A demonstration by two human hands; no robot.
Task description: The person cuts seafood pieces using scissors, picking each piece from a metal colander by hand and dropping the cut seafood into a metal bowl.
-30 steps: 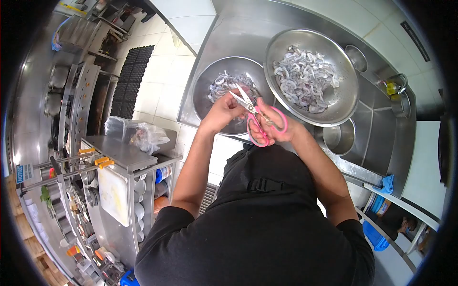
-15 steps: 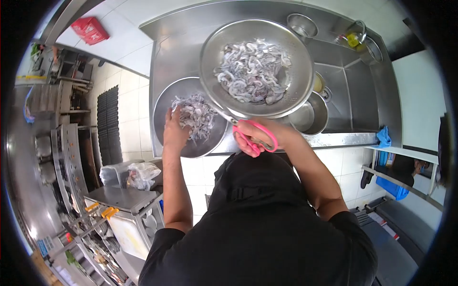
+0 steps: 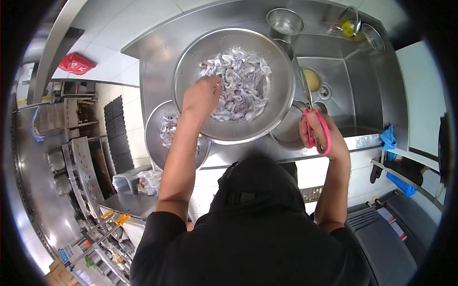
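Observation:
My left hand [image 3: 202, 97] reaches over the large perforated steel bowl [image 3: 187, 57], its fingers curled together at the left edge of a pile of raw grey-white squid-like pieces [image 3: 241, 83]. Whatever lies between those fingertips is hidden. In my right hand [image 3: 329, 136] is a pair of scissors [image 3: 326, 138] with pink handles, the blades pointing away from me above the sink side. Partly under my left forearm, a smaller steel bowl [image 3: 153, 138] holds more of the same pieces [image 3: 168, 129].
Behind the big bowl stands a steel pot [image 3: 285, 26]. A sink basin [image 3: 365, 90] lies to the right, with a yellowish round container [image 3: 312, 80] near its drain. Another steel pot [image 3: 288, 128] sits partly under the big bowl. A blue cloth [image 3: 388, 137] hangs at the counter's right end.
My left hand has moved from the smaller bowl up into the large one. My right hand has carried the scissors to the right, away from the bowls' front rims. The view has shifted.

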